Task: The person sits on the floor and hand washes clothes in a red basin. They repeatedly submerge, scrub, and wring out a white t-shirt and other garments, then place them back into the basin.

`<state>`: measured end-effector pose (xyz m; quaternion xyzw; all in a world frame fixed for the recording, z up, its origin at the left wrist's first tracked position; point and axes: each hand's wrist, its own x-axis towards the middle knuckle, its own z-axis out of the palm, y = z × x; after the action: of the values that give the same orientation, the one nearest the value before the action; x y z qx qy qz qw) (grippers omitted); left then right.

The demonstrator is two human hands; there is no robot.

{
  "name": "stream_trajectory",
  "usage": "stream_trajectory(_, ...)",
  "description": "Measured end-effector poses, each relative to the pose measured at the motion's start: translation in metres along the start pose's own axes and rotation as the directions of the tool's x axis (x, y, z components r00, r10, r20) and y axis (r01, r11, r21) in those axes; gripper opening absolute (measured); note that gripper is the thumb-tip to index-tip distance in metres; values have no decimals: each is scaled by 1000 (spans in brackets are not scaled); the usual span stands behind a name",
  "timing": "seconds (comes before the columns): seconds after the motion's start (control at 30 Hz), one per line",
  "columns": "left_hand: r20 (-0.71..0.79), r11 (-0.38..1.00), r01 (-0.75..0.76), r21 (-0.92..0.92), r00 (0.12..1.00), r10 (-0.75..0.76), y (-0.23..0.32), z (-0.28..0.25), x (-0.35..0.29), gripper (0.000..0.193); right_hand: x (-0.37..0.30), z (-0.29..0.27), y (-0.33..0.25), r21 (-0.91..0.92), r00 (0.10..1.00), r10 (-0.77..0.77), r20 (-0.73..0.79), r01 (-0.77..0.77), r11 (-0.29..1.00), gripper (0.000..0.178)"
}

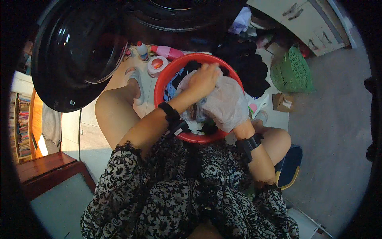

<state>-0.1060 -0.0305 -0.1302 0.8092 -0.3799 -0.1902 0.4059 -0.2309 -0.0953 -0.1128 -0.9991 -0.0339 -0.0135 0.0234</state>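
Note:
A red basin (159, 88) stands on the floor between my knees, with dark, blue and white cloth (171, 88) inside. Over it is spread a thin, whitish, see-through plastic bag (227, 104). My left hand (205, 81) reaches across the basin, its fingers closed on the upper part of the bag. From the right, my right hand (243, 129) goes in under the bag, which covers its fingers, so their pose is hidden. Each wrist wears a black strap.
Beyond the basin stand a white bottle (142, 51), a pink bottle (169, 52) and a white round tub (157, 65). Black clothes (251, 67) lie at the far right, near a green basket (292, 73) and a small cardboard box (281, 102). A glossy black rounded object (71, 59) looms left.

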Motion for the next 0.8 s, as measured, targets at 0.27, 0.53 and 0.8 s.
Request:
stream_trajectory(0.27, 52, 900, -435, -40, 898, 437, -26, 58, -41, 41, -36, 29, 4, 635, 959, 284, -9, -214, 742, 42)
stream_trajectory(0.53, 210, 959, -174, -223, 952, 222, -86, 97, -39, 42, -56, 55, 11, 773, 883, 321, 341, -458, 438, 47)
stream_trajectory(0.8, 391, 860, -428, 279, 868, 306, -153, 127, -63, 51, -52, 68, -7, 867, 758, 452, 470, -494, -73, 38)
